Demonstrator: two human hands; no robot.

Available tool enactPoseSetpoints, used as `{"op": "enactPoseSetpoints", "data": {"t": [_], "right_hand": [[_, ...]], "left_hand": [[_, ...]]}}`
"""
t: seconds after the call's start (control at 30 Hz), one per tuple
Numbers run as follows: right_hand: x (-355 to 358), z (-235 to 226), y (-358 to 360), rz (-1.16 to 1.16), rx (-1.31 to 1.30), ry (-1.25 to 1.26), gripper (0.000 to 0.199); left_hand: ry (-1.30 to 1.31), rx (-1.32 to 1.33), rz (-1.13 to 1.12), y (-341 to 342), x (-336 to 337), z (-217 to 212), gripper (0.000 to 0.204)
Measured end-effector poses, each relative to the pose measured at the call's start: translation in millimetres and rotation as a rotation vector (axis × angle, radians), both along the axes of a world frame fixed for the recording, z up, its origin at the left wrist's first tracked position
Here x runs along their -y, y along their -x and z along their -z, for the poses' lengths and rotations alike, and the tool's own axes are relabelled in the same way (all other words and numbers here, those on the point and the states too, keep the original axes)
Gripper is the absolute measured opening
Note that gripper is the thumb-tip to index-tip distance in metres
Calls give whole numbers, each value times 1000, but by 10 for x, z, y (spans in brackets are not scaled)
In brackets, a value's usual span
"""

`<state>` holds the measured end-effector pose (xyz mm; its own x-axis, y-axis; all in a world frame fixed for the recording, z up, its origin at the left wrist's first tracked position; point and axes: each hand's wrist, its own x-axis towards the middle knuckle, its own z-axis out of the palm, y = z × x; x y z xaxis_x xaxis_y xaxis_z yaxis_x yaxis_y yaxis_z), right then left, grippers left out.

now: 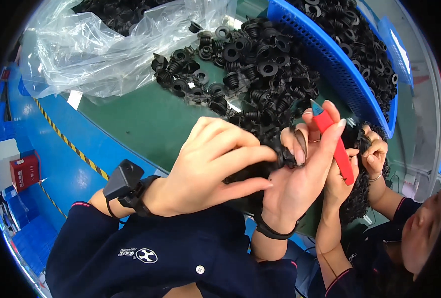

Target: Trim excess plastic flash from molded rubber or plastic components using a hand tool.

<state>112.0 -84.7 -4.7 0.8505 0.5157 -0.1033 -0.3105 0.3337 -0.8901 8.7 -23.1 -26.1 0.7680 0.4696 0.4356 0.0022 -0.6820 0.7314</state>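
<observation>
rubber parts (267, 69): black, matt
counter (146, 124): dark green
basket (329, 59): bright blue, perforated wall
cutter (335, 144): red handles, pale blue tip
bag (96, 49): clear, colourless
floor tape (64, 136): yellow-black stripes
sleeve (190, 258): navy, pink cuff edge

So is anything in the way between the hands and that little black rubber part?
Nothing visible: the left hand pinches the ribbed black rubber part directly, and the right hand, holding red snips, touches it too.

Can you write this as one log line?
left hand: holds rubber part | right hand: holds red cutter | pile on table
</observation>
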Motion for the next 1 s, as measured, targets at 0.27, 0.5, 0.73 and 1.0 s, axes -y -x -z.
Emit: {"op": "enactPoseSetpoints", "data": {"t": [0.27, 0.5, 0.73, 1.0], "right_hand": [[164, 115, -121, -100, 429, 276, 41], [564, 78, -39, -65, 722, 328, 17], [531, 157, -35, -251, 772, 113, 28], [552, 112, -62, -252, 1189, 477, 24]], "left_hand": [[613, 90, 115, 35, -96, 10, 19], [639, 48, 144, 47, -120, -30, 24], [457, -12, 141, 50, -127, -65, 22], [188, -21, 141, 54, -142, -80, 14]]}}
